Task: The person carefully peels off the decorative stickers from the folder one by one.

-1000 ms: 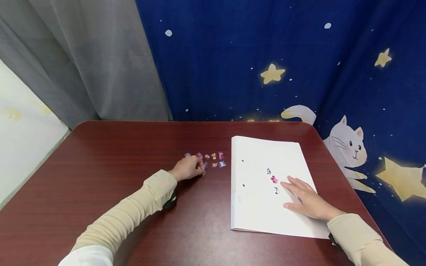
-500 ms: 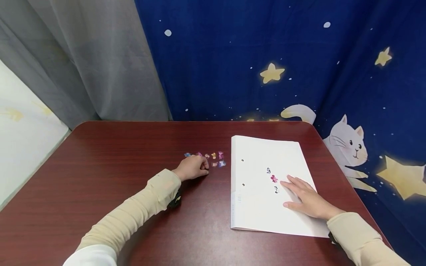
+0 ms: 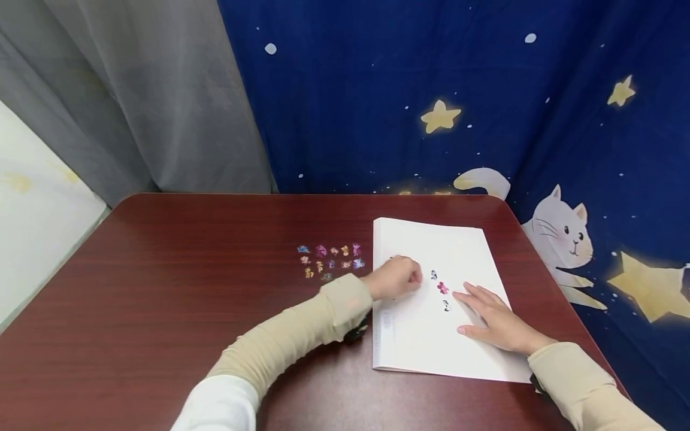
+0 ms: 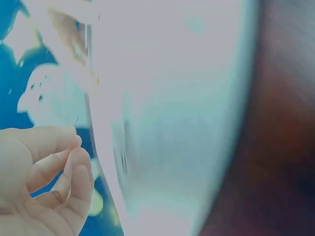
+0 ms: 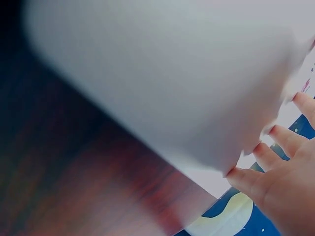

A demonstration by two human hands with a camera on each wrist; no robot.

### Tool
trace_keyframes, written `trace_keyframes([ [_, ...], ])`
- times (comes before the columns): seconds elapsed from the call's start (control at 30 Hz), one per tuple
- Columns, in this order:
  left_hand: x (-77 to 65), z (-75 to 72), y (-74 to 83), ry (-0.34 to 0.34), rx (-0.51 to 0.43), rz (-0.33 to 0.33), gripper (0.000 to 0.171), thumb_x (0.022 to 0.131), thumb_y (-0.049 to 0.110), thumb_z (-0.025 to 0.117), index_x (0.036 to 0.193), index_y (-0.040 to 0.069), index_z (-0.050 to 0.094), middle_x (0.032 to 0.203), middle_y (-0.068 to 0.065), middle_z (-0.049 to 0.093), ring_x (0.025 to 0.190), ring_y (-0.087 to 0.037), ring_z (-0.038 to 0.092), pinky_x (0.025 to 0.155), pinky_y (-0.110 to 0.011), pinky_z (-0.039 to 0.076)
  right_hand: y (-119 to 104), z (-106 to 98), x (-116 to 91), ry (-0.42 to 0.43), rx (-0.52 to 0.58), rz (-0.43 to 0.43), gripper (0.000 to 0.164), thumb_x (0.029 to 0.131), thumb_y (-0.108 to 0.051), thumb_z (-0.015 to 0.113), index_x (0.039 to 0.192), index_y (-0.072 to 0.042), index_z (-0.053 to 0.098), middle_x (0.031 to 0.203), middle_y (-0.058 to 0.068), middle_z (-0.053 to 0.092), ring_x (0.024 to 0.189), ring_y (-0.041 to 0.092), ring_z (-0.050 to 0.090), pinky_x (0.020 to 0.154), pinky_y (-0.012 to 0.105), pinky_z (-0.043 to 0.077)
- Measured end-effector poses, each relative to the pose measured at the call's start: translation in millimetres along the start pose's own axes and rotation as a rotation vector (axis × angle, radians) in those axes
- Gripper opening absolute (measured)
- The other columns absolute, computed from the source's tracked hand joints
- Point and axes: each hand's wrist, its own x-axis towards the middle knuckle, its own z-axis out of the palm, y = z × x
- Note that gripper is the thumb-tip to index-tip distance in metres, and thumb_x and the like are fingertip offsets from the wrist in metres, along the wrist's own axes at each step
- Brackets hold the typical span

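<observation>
My left hand (image 3: 395, 278) is over the left part of a white folder (image 3: 415, 347), its thumb and fingertips pinched together. In the left wrist view these fingertips (image 4: 76, 140) meet; the small sticker between them is hidden by the fingers. On the folder's middle, a pink sticker (image 3: 442, 288) sits between two dark-and-white stickers, the upper sticker (image 3: 433, 275) and the lower sticker (image 3: 446, 306). Flat on the folder just right of them rests my right hand (image 3: 493, 320), fingers spread and straight. Several colourful stickers, among them a purple sticker (image 3: 321, 250), lie in rows on the table left of the folder.
The dark red wooden table (image 3: 162, 287) stretches beneath everything. Behind it hang a grey curtain (image 3: 162, 108) and a blue curtain (image 3: 366, 96) printed with stars and a white cat. My left forearm crosses in front of the sticker rows.
My left hand has moved right from the sticker rows to above the folder, fingertips pinched, uncovering stickers it hid before. My right hand stays in place on the folder.
</observation>
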Motion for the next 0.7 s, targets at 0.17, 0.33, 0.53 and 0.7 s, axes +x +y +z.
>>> trace_keyframes([
  [0.17, 21.1, 16.3, 19.4, -0.097, -0.003, -0.005, 0.004, 0.079, 0.009, 0.064, 0.08, 0.007, 0.067, 0.074, 0.003, 0.061, 0.065, -0.005, 0.05, 0.062, -0.011, 0.038, 0.6, 0.8, 0.3, 0.028, -0.01, -0.025, 0.061, 0.077, -0.033, 0.066, 0.127, -0.005, 0.045, 0.134, 0.025, 0.031, 0.12, 0.043, 0.025, 0.091, 0.058, 0.023],
  [0.33, 32.0, 19.6, 27.5, -0.154, -0.028, -0.056, 0.003, 0.077, 0.005, 0.065, 0.077, 0.007, 0.068, 0.074, 0.003, 0.062, 0.061, -0.005, 0.048, 0.058, -0.011, 0.036, -0.8, 0.6, 1.0, 0.033, -0.015, -0.033, 0.061, 0.077, -0.034, 0.066, 0.126, -0.005, 0.046, 0.133, 0.025, 0.032, 0.12, 0.043, 0.026, 0.091, 0.058, 0.024],
  [0.53, 43.3, 18.3, 35.2, -0.197, 0.017, -0.089, 0.003, 0.076, 0.009, 0.068, 0.078, 0.008, 0.068, 0.074, 0.004, 0.062, 0.064, -0.006, 0.051, 0.061, -0.013, 0.039, 0.4, -0.2, 1.0, 0.035, -0.01, -0.042, 0.061, 0.077, -0.034, 0.066, 0.127, -0.005, 0.045, 0.133, 0.025, 0.032, 0.12, 0.044, 0.026, 0.091, 0.058, 0.024],
  [0.7, 46.1, 25.1, 41.3, -0.208, 0.085, -0.092, 0.005, 0.074, 0.01, 0.07, 0.078, 0.011, 0.067, 0.073, 0.006, 0.061, 0.068, -0.006, 0.052, 0.064, -0.012, 0.039, -1.2, -1.5, -0.5, 0.035, -0.002, -0.052, 0.06, 0.078, -0.034, 0.065, 0.126, -0.003, 0.046, 0.132, 0.026, 0.033, 0.119, 0.044, 0.026, 0.091, 0.058, 0.024],
])
